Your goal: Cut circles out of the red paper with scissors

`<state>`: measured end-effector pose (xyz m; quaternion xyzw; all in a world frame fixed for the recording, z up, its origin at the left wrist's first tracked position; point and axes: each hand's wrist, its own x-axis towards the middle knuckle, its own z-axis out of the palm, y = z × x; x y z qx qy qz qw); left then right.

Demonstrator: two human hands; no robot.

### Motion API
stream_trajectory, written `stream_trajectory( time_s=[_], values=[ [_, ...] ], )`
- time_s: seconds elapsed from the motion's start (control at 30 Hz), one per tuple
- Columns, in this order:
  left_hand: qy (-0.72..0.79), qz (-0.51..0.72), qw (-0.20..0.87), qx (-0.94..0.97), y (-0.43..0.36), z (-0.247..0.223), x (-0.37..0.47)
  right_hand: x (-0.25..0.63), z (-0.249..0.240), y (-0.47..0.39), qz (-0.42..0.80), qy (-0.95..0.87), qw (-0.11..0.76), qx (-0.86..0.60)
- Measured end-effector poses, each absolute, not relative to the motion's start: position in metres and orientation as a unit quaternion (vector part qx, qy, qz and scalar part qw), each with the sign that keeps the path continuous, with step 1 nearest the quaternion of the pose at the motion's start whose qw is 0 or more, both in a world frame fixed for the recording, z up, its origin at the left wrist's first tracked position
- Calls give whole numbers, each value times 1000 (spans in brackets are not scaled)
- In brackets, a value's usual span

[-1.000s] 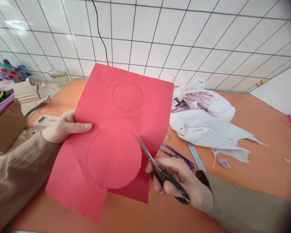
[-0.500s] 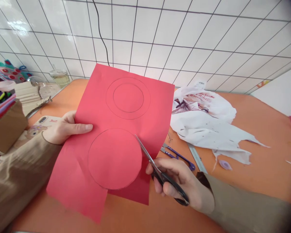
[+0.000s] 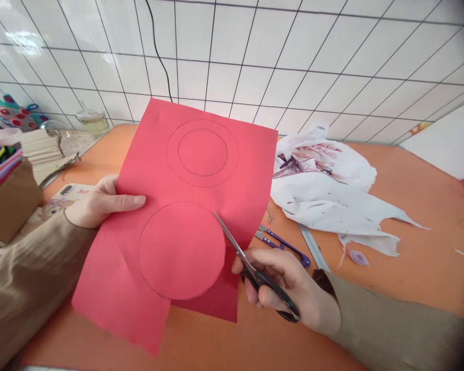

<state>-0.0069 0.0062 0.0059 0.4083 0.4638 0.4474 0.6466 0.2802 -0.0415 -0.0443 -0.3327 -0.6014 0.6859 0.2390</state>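
A red paper sheet [image 3: 181,247] is held up over the orange table, with two drawn rings in its upper part and a large circle below, cut along its lower right edge. My left hand [image 3: 104,202] grips the sheet's left edge, thumb on top and the other fingers hidden behind. In my right hand [image 3: 284,286] are black-handled scissors [image 3: 272,288], fingers through the loops. Their blades look nearly closed, tips at the upper right of the large circle's outline. Part of the cut paper hangs below the circle.
Behind and right lies a white plastic bag [image 3: 332,190]. Purple-handled snips [image 3: 286,247], a metal ruler [image 3: 313,247] and a small lilac roll [image 3: 358,257] are nearby. At left are a phone [image 3: 71,191], a cardboard box [image 3: 13,201] and a cup [image 3: 93,122] by the tiled wall.
The view has shifted slightly, so the sheet, hands and scissors appear a little higher and further left. Both grips are the same.
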Motion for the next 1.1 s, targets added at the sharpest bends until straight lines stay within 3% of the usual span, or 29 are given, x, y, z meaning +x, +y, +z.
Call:
stream_trajectory(
  time_s=[1.1],
  values=[
    [457, 446, 651, 410, 6, 5, -8, 280, -40, -41, 672, -615, 225, -346]
  ],
)
